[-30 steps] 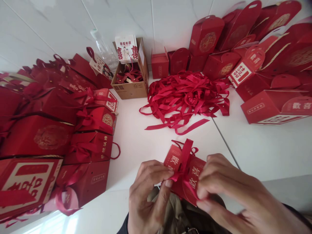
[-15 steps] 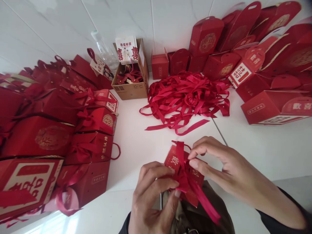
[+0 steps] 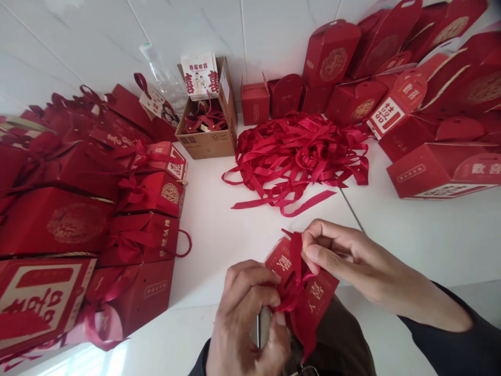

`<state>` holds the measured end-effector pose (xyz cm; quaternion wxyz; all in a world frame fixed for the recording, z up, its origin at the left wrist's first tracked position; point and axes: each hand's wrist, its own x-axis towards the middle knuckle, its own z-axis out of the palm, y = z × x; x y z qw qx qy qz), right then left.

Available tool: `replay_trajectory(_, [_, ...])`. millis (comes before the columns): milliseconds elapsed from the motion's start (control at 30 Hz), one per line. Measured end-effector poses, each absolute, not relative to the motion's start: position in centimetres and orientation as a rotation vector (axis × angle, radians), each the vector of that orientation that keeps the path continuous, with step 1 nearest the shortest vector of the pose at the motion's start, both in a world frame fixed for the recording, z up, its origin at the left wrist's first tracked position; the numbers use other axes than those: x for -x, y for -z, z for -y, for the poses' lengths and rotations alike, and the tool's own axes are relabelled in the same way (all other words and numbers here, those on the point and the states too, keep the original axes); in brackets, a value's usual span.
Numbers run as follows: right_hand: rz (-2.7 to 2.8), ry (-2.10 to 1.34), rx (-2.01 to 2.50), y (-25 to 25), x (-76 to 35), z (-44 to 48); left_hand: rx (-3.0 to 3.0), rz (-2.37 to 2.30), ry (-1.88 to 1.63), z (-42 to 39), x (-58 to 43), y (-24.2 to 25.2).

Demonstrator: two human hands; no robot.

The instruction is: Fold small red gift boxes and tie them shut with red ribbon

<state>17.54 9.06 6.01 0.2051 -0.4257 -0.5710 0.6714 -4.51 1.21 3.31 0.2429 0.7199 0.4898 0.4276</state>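
Note:
A small red gift box point(image 3: 319, 292) with gold characters sits at the table's near edge, above my lap. A red ribbon point(image 3: 296, 305) is wrapped around it and hangs down in front. My left hand point(image 3: 245, 324) pinches the ribbon at the box's left side, fingers closed on it. My right hand point(image 3: 352, 261) pinches the upper end of the same ribbon at the top of the box.
A heap of loose red ribbons point(image 3: 297, 156) lies mid-table. Ribbon-tied red boxes point(image 3: 144, 224) are stacked on the left, untied red boxes point(image 3: 438, 167) on the right. A cardboard carton point(image 3: 207, 136) with tags stands at the back by the white wall.
My right hand went from the box's lower right up to its top and gripped the ribbon's upper end. The box tilted a little and the loose ribbon tail now hangs shorter.

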Motion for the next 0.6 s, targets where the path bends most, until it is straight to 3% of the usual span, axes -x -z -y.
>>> replay_trajectory(133, [1.546,-1.859,1.196,-5.6,-17.4,-9.3,-1.874,-1.323,-1.179,-0.8,4.9,-2.9])
replay_trajectory(367, [1.558,-1.393,1.431,-4.6,-19.2,-8.7,-1.289,-1.499,-1.431,1.4,4.1,-2.1])
replay_trajectory(600, [1.675,-1.258,1.568,-3.1,-20.8,-6.1,-1.402,-1.629,-1.420,2.5,2.0,-0.7])
